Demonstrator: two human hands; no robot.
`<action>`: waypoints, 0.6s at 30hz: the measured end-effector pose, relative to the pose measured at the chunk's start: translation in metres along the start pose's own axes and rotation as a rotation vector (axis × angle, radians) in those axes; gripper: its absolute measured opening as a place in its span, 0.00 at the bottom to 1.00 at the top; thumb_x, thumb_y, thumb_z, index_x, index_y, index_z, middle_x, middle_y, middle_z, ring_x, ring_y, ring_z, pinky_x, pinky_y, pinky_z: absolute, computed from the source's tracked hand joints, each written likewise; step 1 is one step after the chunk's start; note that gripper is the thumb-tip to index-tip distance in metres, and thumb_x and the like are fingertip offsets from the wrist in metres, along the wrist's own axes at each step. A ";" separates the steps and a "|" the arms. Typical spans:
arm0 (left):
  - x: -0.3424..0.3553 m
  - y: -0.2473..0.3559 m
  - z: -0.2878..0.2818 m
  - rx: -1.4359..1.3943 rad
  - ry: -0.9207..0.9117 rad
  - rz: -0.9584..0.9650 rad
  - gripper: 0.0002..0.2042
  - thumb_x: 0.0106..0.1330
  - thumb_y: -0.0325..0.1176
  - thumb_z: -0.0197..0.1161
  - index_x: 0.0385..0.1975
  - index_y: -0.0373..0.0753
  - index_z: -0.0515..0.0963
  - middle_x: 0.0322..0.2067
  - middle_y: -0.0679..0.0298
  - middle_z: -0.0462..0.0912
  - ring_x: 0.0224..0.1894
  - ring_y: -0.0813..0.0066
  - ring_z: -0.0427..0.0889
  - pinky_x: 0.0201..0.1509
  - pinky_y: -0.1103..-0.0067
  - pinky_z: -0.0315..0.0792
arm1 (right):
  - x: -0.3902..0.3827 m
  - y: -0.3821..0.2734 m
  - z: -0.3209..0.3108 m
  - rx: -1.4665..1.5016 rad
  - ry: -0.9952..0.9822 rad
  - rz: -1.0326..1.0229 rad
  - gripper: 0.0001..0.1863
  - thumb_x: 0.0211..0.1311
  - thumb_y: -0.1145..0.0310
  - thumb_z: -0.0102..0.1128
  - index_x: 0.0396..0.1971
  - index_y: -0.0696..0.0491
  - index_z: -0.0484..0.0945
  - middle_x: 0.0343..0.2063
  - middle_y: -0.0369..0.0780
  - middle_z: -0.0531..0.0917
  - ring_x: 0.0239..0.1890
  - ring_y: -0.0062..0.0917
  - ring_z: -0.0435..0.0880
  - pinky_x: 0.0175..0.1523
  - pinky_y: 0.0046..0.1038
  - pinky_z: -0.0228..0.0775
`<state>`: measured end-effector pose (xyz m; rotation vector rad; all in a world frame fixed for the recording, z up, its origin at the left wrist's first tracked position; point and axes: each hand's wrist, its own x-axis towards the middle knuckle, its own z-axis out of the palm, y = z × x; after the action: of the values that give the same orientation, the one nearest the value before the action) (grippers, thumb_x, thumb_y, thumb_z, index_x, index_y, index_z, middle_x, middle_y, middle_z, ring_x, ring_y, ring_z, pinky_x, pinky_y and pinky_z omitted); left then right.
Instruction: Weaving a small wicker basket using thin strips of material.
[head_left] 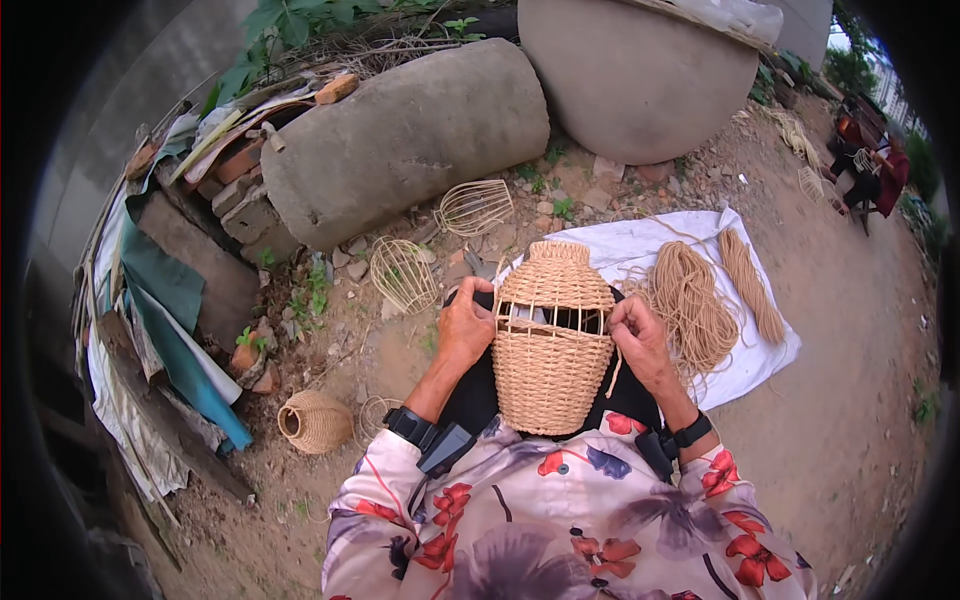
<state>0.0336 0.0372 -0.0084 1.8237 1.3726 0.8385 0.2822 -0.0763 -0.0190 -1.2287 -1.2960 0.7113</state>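
A vase-shaped woven basket (pixel 553 385) rests upright on my lap, its neck pointing away from me. Between its woven upper and lower parts runs an open band where bare ribs show. My left hand (pixel 466 325) is closed at the basket's left side, level with that band, its fingertips partly hidden. At the right side, my right hand (pixel 641 340) is closed in a pinch on a tan cord (pixel 615 372), whose end hangs down beside the weave.
A white sheet (pixel 770 355) on the right carries a loose coil of cord (pixel 690 305) and a bundled hank (pixel 750 285). Bare frames (pixel 403 275) (pixel 475 208) and a finished-looking woven vase (pixel 316 422) lie left on the dirt. Beyond is a concrete cylinder (pixel 410 140); another person (pixel 885 175) sits far right.
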 end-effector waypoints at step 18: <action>-0.030 -0.037 -0.022 0.311 0.179 0.124 0.19 0.66 0.43 0.55 0.23 0.31 0.74 0.18 0.47 0.78 0.23 0.49 0.79 0.29 0.63 0.72 | 0.005 0.015 -0.008 0.086 -0.048 0.074 0.04 0.59 0.81 0.50 0.31 0.56 0.69 0.26 0.28 0.69 0.28 0.09 0.66 0.33 0.14 0.60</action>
<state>-0.0110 0.0188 -0.0293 2.1305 1.5878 0.9107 0.2944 -0.0702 -0.0301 -1.2014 -1.2511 0.8455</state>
